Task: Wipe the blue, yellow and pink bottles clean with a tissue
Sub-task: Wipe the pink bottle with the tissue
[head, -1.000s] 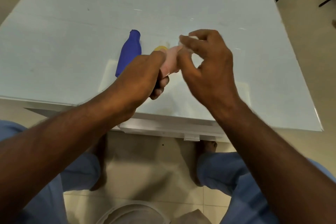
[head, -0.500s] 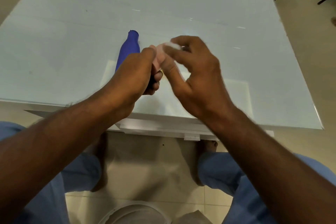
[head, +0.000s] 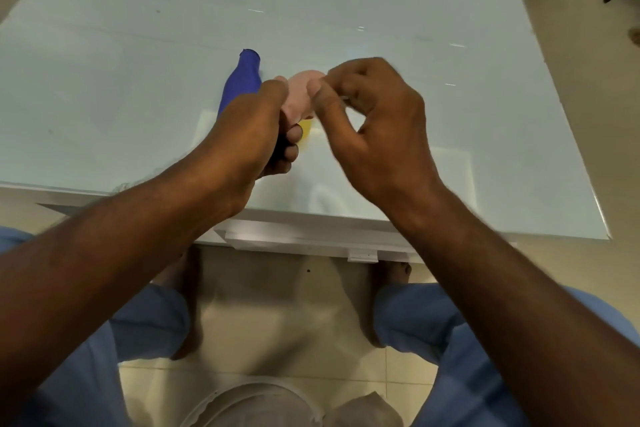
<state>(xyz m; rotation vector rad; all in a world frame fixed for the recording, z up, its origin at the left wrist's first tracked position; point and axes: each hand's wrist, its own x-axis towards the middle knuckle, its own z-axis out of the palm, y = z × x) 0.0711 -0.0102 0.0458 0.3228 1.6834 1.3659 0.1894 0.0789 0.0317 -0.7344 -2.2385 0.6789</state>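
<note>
Gripping the smooth pink bottle [head: 300, 95], left hand [head: 249, 135]; right hand [head: 377, 128] pinching tissue [head: 343, 99].

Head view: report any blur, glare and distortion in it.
Head view: motion blur smears the right hand and the tissue it seems to pinch; the glossy table shows pale reflections; wide-angle distortion splays the table edges; the blue bottle is sharp.

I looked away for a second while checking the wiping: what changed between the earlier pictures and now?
The right hand slid its tissue from the pink bottle's tip down along its side. The left hand kept gripping the bottle, tilting it more upright. The blue bottle stayed lying on the table.
</note>
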